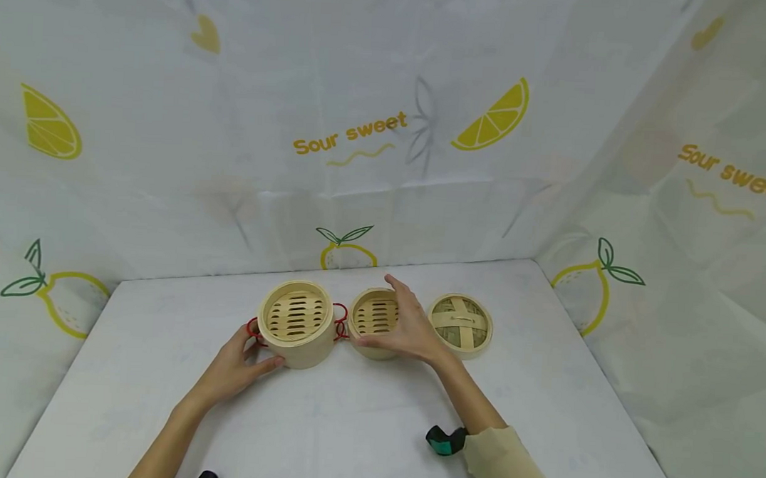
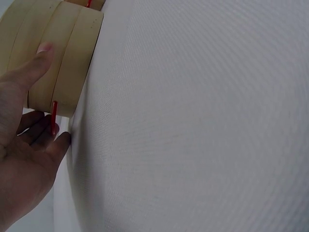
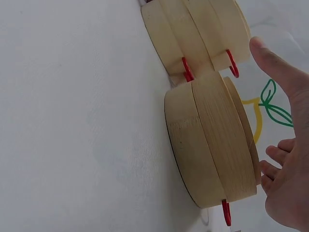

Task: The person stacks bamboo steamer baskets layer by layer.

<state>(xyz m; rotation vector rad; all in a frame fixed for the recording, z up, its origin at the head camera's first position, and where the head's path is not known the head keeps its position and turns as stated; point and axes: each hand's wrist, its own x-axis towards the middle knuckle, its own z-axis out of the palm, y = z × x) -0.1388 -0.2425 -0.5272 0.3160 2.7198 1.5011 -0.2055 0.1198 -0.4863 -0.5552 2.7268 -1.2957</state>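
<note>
In the head view, the left hand (image 1: 232, 368) is clamped on the taller steamer (image 1: 307, 350); the right hand (image 1: 407, 329) spreads its fingers apart around the shorter steamer (image 1: 368, 314), the lid (image 1: 460, 336) lying just right of them. Left wrist: thumb against the steamer's side, fingers around the red loop (image 2: 54, 116); bracing lightly seems best. Right wrist: contact is unclear; thumb and fingers should meet opposite sides evenly.

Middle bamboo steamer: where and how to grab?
Likely the outer wall, right hand from above, thumb near side, fingers far side. The middle steamer is round and upright; the left steamer and woven lid flank it, crowding side approaches.
</note>
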